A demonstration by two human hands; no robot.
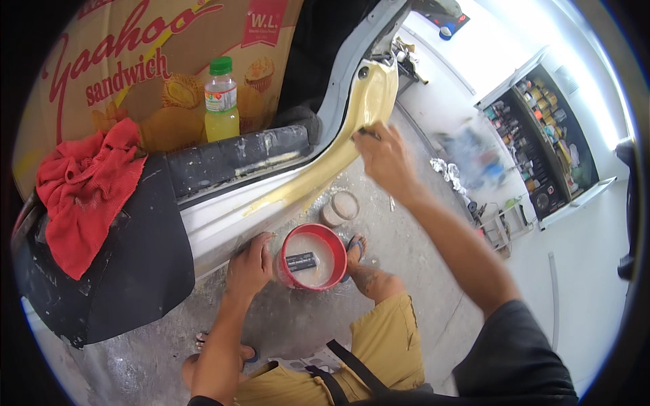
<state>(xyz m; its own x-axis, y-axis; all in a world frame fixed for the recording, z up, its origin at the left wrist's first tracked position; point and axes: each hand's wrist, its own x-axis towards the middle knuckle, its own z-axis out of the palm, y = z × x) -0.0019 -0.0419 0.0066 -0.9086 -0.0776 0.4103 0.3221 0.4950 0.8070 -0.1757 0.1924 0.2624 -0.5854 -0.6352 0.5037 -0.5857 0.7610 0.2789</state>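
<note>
A car's door sill (210, 227) runs across the view in white and curves up at right into a pillar coated with yellowish body filler (371, 101). My right hand (386, 159) is closed against the filler at that curve. Its fingers pinch a small dark piece (366, 135), mostly hidden, too little in view to name surely. Lower down, my left hand (249, 266) rests by the sill's lower edge, fingers extended and nothing visible in them. Beside it stands a red bucket (283, 274) of cloudy water with a dark rectangular block (301, 262) in it.
A round tub (340, 208) sits behind the bucket. On the car are a red cloth (88, 189), a green-capped bottle (222, 101) of yellow drink and a large cardboard box (156, 40). Shelves of cans (542, 135) stand at right. My sandalled foot (357, 250) is close to the bucket.
</note>
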